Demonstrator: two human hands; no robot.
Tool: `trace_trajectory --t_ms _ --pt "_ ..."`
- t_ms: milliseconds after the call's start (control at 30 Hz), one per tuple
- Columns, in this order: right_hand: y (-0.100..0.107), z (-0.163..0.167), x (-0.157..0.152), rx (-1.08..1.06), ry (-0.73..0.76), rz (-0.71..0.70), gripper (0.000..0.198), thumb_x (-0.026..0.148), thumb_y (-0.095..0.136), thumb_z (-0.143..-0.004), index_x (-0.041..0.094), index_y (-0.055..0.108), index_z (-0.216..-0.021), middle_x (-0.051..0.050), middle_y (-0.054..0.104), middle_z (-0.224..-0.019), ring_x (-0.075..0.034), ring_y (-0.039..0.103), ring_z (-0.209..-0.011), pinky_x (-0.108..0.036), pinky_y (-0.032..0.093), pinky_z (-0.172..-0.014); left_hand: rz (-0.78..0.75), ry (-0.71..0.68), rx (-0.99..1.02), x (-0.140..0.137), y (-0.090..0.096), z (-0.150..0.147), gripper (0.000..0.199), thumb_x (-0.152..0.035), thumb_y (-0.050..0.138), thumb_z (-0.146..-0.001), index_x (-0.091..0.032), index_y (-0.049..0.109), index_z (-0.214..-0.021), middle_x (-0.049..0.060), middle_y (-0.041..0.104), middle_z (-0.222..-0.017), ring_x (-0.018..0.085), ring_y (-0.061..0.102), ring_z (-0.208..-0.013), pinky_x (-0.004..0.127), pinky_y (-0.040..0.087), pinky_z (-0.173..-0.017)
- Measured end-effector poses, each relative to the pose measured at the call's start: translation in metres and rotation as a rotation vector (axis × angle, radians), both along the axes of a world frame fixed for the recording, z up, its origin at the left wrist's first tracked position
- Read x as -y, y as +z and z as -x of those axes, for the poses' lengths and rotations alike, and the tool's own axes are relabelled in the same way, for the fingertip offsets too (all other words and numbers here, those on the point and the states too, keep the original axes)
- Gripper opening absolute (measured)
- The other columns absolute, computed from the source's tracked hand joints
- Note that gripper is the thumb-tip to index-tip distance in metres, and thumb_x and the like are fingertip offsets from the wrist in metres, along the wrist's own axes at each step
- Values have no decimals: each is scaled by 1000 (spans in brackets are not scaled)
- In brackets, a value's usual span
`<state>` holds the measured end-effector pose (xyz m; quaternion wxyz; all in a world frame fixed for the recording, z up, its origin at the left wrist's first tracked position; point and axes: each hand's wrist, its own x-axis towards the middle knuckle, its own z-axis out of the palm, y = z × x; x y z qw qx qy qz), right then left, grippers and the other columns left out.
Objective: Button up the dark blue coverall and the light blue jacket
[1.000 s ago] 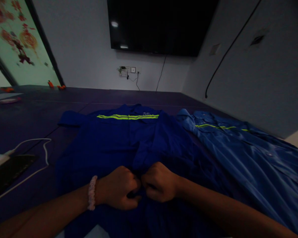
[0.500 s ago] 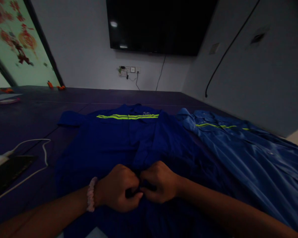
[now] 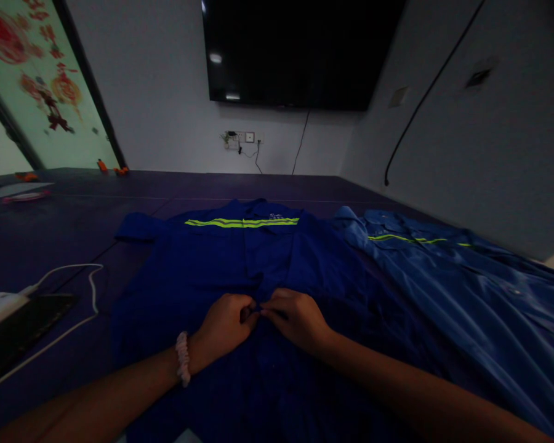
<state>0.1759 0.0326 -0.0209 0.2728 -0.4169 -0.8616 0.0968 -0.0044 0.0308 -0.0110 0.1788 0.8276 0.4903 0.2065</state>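
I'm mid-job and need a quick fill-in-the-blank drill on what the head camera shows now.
1. The pink band circles the ____ wrist.
2. In the picture, the lighter blue garment lies to the ____ of the dark blue garment.
3. The left hand and right hand are over the ____ of those two garments.
4. The black screen is mounted on the ____.

Missing words: left; right; darker; wall.

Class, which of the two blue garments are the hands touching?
The darker blue garment in the middle; the lighter blue one, to its right, lies untouched.
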Motion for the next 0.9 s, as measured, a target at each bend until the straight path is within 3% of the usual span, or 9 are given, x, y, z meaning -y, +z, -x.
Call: trace_trajectory --t_ms 300,633,900 --pt "3 3 6 26 8 -49 12 14 55 -78 18 66 -78 -2 66 -76 -12 59 -69 -20 39 -59 -12 -35 -46 3 5 0 21 -20 53 -77 -15 56 -57 -1 58 -56 10 50 -51 21 28 -48" --pt "5 8 5 -305 -93 308 11 14 58 -73 15 68 -69 1 60 -59 -7 46 -49 -18 31 -45 121 -43 23 1 8 2 17 -23 57 -76 -14 66 -66 0 63 -59 11 54 -53 21 31 -48" --pt "-1 7 1 -495 -37 572 14 25 60 -74 13 67 -69 1 59 -53 -7 47 -46 -18 32 -42 36 -131 -71 2 14 4 21 -19 54 -77 -15 60 -58 -2 58 -53 9 50 -48 20 28 -47"
